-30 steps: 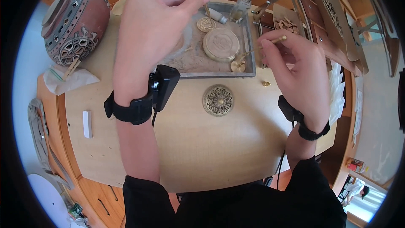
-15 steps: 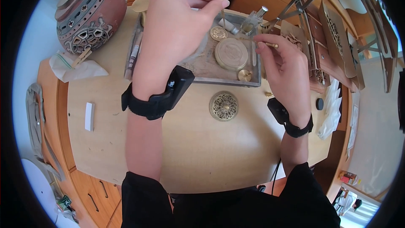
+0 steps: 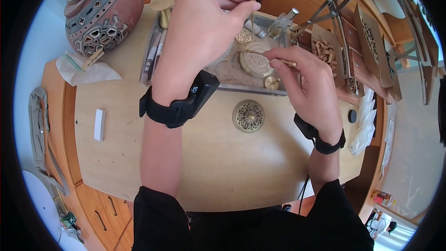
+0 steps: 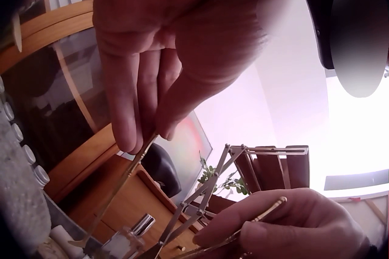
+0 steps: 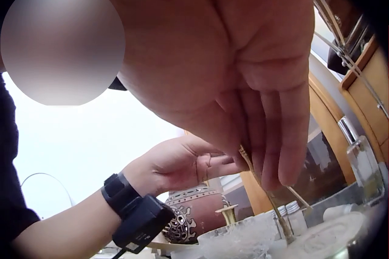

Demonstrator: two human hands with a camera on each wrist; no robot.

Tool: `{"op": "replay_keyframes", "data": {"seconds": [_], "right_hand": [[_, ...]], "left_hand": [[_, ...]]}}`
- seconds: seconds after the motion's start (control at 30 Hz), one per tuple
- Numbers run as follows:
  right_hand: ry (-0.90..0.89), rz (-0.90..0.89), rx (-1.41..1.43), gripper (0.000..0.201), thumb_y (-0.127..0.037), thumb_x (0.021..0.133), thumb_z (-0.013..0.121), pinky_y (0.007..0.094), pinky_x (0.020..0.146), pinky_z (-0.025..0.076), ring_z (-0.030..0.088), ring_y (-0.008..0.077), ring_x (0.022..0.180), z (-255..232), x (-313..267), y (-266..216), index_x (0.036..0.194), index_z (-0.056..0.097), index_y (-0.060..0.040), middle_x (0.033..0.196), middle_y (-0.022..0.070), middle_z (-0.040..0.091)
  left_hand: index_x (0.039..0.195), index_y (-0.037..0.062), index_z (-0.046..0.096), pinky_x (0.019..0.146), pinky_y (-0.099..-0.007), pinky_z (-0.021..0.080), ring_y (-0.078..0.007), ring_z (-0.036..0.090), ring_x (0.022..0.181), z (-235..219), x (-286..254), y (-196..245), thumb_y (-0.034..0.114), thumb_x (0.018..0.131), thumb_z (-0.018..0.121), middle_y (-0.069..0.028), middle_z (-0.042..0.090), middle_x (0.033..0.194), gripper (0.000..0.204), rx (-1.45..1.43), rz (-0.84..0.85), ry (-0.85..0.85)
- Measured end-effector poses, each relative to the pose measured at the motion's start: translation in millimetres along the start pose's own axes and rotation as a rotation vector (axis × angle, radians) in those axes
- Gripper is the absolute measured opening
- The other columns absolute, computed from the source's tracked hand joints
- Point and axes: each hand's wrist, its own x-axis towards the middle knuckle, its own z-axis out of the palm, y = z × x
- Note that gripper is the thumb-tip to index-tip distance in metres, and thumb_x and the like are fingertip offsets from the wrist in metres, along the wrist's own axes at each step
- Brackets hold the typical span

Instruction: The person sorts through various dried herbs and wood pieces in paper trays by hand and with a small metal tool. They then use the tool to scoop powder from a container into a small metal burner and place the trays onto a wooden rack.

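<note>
My left hand (image 3: 204, 23) pinches a thin brass tool (image 4: 121, 180) near its top, its lower end pointing down at a lotus-patterned gold disc (image 3: 245, 36) in the grey tray (image 3: 223, 86). Between thumb and fingers, my right hand (image 3: 311, 83) holds a second slim brass tool (image 5: 261, 186). In the head view that tool's far end lies over the round, pale-topped container (image 3: 257, 66), which bears a raised pattern. Whether the tip touches the surface, I cannot tell. A small brass knobbed piece (image 3: 272, 82) sits at the tray's near right corner.
An ornate openwork lid (image 3: 248, 116) lies on the table in front of the tray. Behind the container stands a glass bottle (image 3: 281, 24). A patterned pot (image 3: 104, 14) is at the far left, a folding rack (image 3: 346, 42) at the right, a white block (image 3: 99, 124) at the left.
My right hand has moved from the tray's right edge inward, bringing its tool over the container. The left hand keeps its tool above the disc. The head view has shifted.
</note>
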Motion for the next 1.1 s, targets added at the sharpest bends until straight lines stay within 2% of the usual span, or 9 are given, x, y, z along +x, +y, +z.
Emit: {"op": "replay_keyframes", "data": {"seconds": [0.3,0.37,0.6,0.67,0.9,0.97,1.0,1.07,1.1], "right_hand": [[-0.033,-0.018,-0.031,0.014,0.001,0.089,0.064,0.0362,0.065,0.053,0.067,0.0309,0.073,-12,-5,-7,0.102,0.07,-0.0005,0.092,0.0153,0.07],[-0.088,0.002,-0.053,0.014,0.003,0.094,0.061,0.0299,0.073,0.059,0.072,0.0208,0.082,-18,-6,-11,0.104,0.071,0.0042,0.096,0.014,0.072],[-0.143,0.042,-0.038,0.014,0.002,0.094,0.06,0.0293,0.072,0.06,0.072,0.0198,0.081,-23,-10,-11,0.103,0.071,0.0044,0.095,0.0141,0.072],[-0.073,0.036,0.02,0.011,0.002,0.089,0.064,0.0327,0.064,0.056,0.071,0.0278,0.072,-22,-11,-8,0.099,0.069,0.0023,0.089,0.0168,0.071],[0.022,0.125,-0.02,0.01,0.001,0.089,0.064,0.0321,0.062,0.056,0.071,0.0267,0.071,-28,-12,-9,0.098,0.068,0.0034,0.085,0.0169,0.069],[-0.002,0.149,-0.131,0.011,-0.001,0.095,0.061,0.0267,0.068,0.057,0.071,0.0149,0.073,-31,-11,-11,0.103,0.068,0.0035,0.091,0.0098,0.071],[-0.001,0.15,-0.131,0.011,-0.001,0.095,0.061,0.0267,0.068,0.057,0.071,0.0149,0.073,-30,-10,-11,0.103,0.068,0.0035,0.091,0.0098,0.071],[0.082,0.12,-0.156,0.01,0.001,0.091,0.063,0.0332,0.061,0.054,0.068,0.0278,0.068,-25,-9,-7,0.1,0.067,0.0028,0.085,0.017,0.068],[0.083,0.12,-0.157,0.01,0.001,0.091,0.063,0.0332,0.061,0.054,0.068,0.0278,0.068,-23,-8,-5,0.1,0.067,0.0028,0.085,0.017,0.068]], "left_hand": [[0.105,-0.0005,0.076,0.079,-0.0245,0.055,-0.0114,0.071,0.087,5,1,-5,0.01,0.089,0.076,-0.0074,0.076,0.094,0.019,0.087,0.012,0.002],[0.104,-0.0006,0.076,0.079,-0.0247,0.055,-0.0116,0.072,0.087,6,1,-5,0.01,0.089,0.076,-0.0077,0.076,0.094,0.019,0.093,0.005,-0.005],[0.103,-0.0013,0.076,0.08,-0.0247,0.056,-0.0121,0.072,0.087,8,1,-6,0.01,0.089,0.076,-0.0084,0.076,0.094,0.019,0.106,0.014,-0.006],[0.104,-0.0012,0.076,0.079,-0.0247,0.056,-0.0121,0.072,0.086,8,1,-7,0.01,0.089,0.076,-0.0085,0.076,0.094,0.019,0.103,0.015,-0.01],[0.106,-0.0009,0.075,0.078,-0.0239,0.055,-0.0117,0.071,0.085,7,0,-3,0.009,0.09,0.075,-0.0081,0.076,0.093,0.02,0.051,-0.004,-0.035],[0.106,-0.0008,0.075,0.078,-0.0238,0.055,-0.0115,0.071,0.085,7,0,-3,0.009,0.09,0.075,-0.008,0.076,0.093,0.02,0.058,0.004,-0.033],[0.106,-0.0007,0.075,0.078,-0.0239,0.055,-0.0114,0.071,0.085,7,0,-3,0.01,0.09,0.075,-0.0079,0.076,0.093,0.02,0.065,0.006,-0.03],[0.106,-0.0006,0.075,0.078,-0.024,0.055,-0.0114,0.071,0.085,7,0,-3,0.01,0.09,0.075,-0.0078,0.076,0.093,0.019,0.073,0.009,-0.027],[0.106,-0.0006,0.075,0.078,-0.024,0.055,-0.0113,0.071,0.085,7,-1,-2,0.01,0.09,0.075,-0.0079,0.076,0.093,0.019,0.081,0.007,-0.024]]}}
